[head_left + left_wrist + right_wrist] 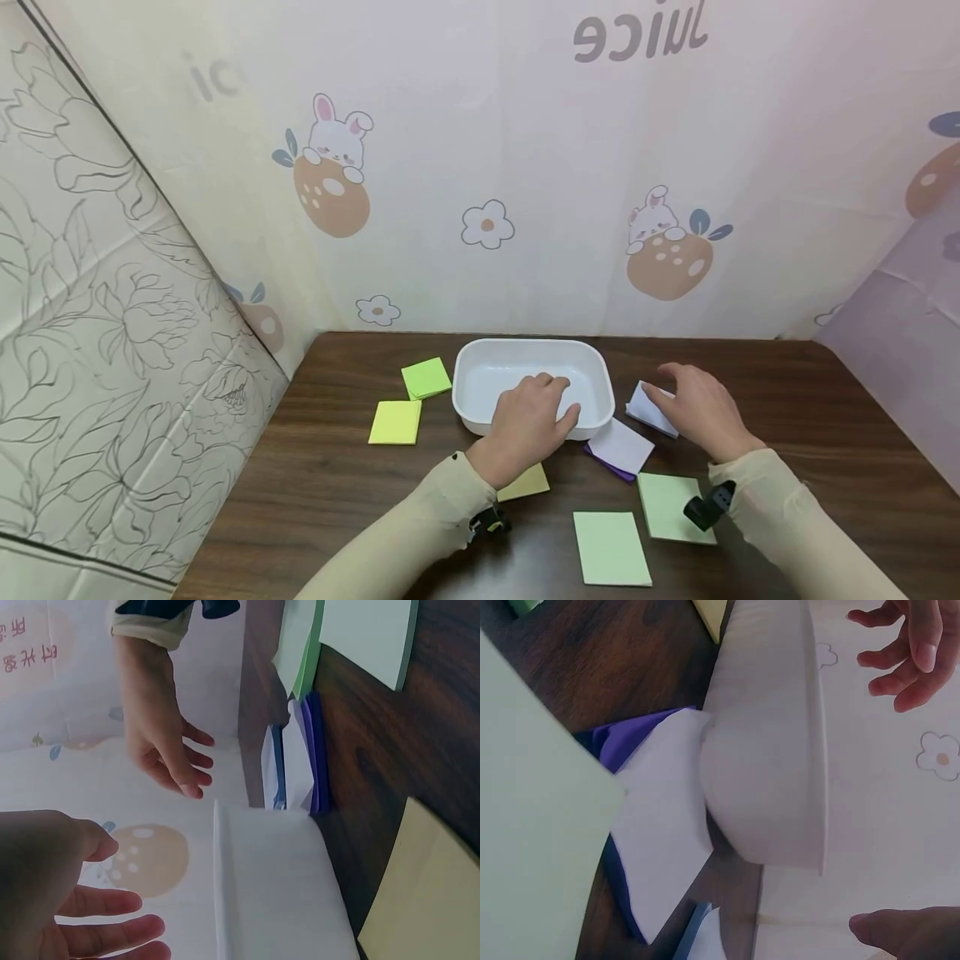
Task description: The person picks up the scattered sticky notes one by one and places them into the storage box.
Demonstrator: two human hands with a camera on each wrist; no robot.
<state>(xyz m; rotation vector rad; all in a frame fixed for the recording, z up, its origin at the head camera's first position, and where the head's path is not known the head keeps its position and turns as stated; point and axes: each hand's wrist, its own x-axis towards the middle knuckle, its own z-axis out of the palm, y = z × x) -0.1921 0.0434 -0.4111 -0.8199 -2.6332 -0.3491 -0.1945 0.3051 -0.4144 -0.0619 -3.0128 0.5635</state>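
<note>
A white plastic tub (486, 377) stands at the back of the table. My left hand (528, 423) hovers over the tub's front part with spread fingers and holds nothing. To the right of the tub, my right hand (701, 412) is raised over a small white-topped pad with a blue edge (651, 411), thumb apart from the fingers, nothing in its grasp. Against the tub's front right corner lies a white-topped pad with purple underneath (622, 445). Partly hidden under my left forearm is a tan pad of sticky notes (527, 483).
Left of the tub lie a lime green pad (426, 378) and a yellow pad (395, 422) of sticky notes. Two pale green pads, one nearer the front (612, 548) and one under my right wrist (667, 504), rest on the dark wood table (315, 475). A printed curtain (420, 167) hangs behind.
</note>
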